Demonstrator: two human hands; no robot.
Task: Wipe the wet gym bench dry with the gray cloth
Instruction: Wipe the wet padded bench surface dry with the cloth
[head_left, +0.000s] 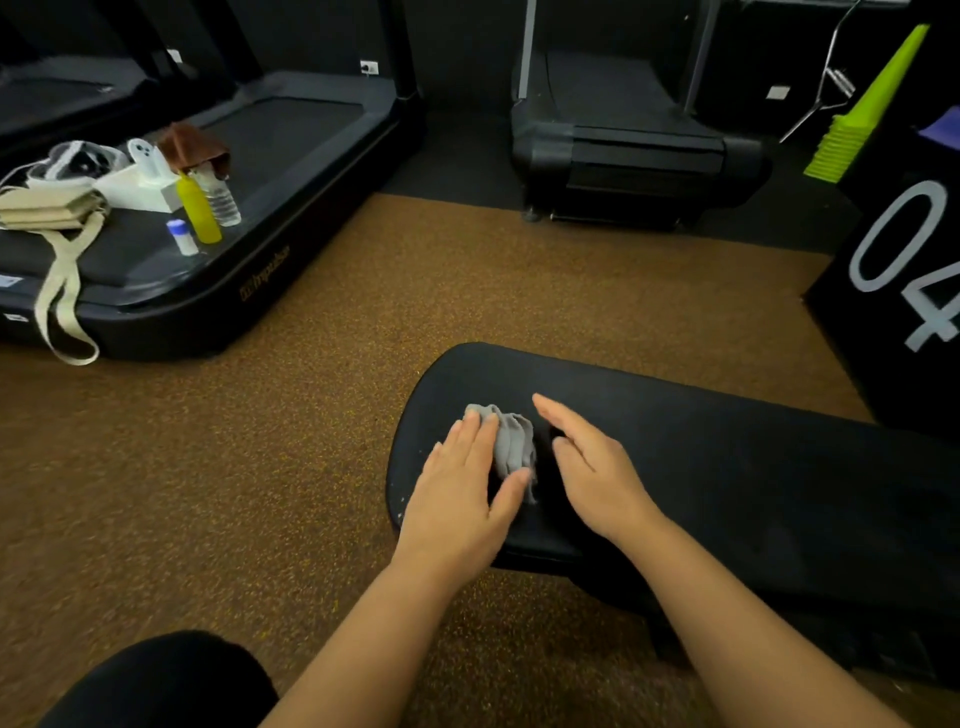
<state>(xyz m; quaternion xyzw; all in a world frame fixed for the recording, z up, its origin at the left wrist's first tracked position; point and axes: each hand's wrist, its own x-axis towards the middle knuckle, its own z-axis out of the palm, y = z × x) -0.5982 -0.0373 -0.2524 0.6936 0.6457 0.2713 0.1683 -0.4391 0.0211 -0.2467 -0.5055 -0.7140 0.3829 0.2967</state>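
The black padded gym bench (727, 467) runs from the middle of the view to the lower right. A crumpled gray cloth (511, 441) lies near its rounded left end. My left hand (462, 488) rests flat on the pad with fingers spread, its fingertips and thumb touching the cloth's left and lower edges. My right hand (592, 467) hovers just right of the cloth, fingers straight and apart, holding nothing. A few pale specks show near the pad's left rim.
A treadmill (249, 208) at the left carries a yellow bottle (197, 210), a clear bottle (221, 200), a small white container (182, 236) and a beige bag (47, 213). A second treadmill (623, 140) stands behind. A black box marked 04 (898, 291) stands right of the bench.
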